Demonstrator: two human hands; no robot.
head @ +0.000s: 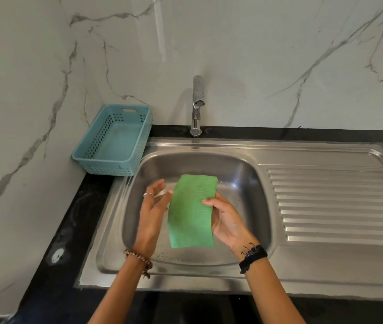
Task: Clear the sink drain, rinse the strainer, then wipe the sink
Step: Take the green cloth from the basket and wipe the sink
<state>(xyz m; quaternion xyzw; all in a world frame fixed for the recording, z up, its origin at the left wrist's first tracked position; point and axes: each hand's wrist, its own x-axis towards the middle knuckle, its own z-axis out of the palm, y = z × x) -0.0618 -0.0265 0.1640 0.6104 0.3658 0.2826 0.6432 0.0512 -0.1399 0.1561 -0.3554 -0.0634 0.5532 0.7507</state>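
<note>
Right hand [226,220] pinches green cloth [191,211] over sink [244,174], frame centre, ready for wiping. Left hand [154,206] fingers spread, empty, beside cloth.

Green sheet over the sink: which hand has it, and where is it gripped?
The right hand pinches the green scrub sheet at its right edge; the left hand is open beside it.

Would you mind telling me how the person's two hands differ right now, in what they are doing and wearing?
The right hand grips the green cloth along its edge, thumb on top; the left hand is open beside the cloth, and whether it touches it is unclear. The left hand wears a ring and a beaded bracelet; the right wrist carries a black band. Both are held above the sink basin.
</note>
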